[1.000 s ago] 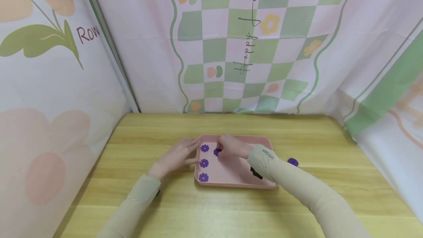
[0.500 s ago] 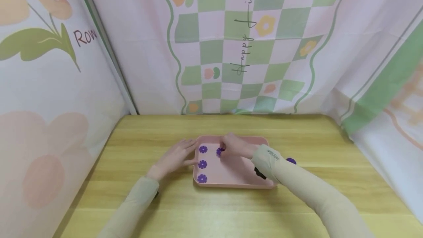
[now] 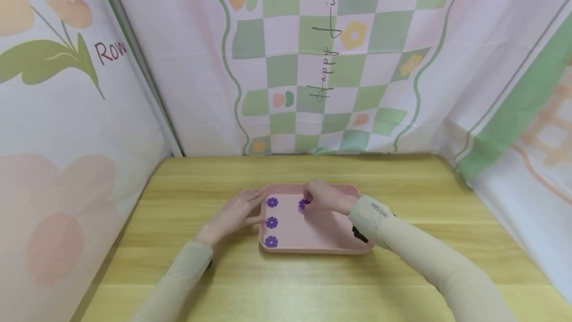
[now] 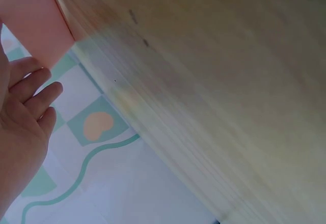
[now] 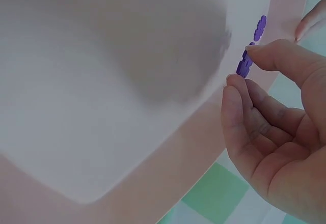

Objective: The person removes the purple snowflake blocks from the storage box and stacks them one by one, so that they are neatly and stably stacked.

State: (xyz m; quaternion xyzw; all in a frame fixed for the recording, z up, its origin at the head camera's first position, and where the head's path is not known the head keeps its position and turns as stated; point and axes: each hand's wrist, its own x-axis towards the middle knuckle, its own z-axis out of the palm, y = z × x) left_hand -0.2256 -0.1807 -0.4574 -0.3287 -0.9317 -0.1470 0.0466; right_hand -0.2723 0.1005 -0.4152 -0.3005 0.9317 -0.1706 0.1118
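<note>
In the head view, my right hand [image 3: 325,197] is over the back part of a shallow pink tray [image 3: 313,251]. It pinches a purple flower-shaped disc [image 3: 303,204] between thumb and fingertips; the right wrist view shows this disc [image 5: 244,66] tilted on edge. Three similar discs stand in a column along the tray's left side: a back disc [image 3: 272,202], a middle disc [image 3: 271,222] and a front disc [image 3: 270,241]. My left hand [image 3: 234,215] touches the tray's left rim with fairly straight, spread fingers. In the left wrist view those fingers [image 4: 38,89] lie against the pink wall.
The tray sits on a wood-grain table [image 3: 250,282]. A checkered curtain [image 3: 321,63] hangs at the table's back edge, with printed cloth [image 3: 67,128] on the left and more at the right. My right sleeve [image 3: 420,242] crosses the table right of the tray.
My right hand has shifted right along the tray's back with the pinched disc. A loose disc right of the tray is now almost wholly behind the sleeve. The left hand stays at the rim.
</note>
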